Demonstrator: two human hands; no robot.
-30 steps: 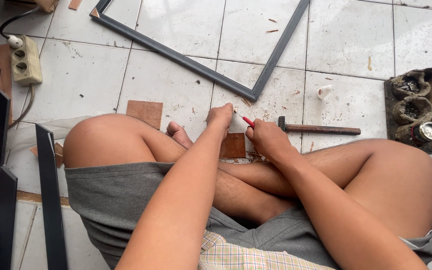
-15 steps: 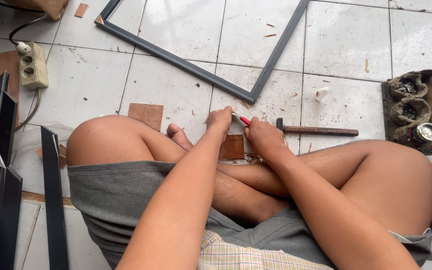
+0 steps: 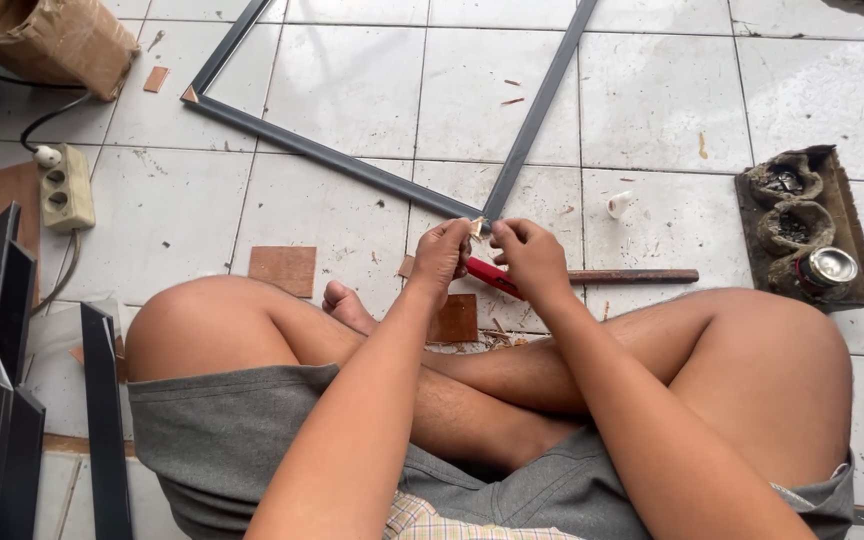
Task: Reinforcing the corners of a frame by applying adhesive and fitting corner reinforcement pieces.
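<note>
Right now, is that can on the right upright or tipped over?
Upright: the can shows its round silver top to the camera, standing in the brown tray.

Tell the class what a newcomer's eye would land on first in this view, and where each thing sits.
First come the two hands at the centre: the left hand and right hand meet over a red-handled tool, at the near corner of a dark frame lying on the white tiled floor. Below them are the person's crossed bare legs. At the right edge lies a grimy tray with a metal can.
</note>
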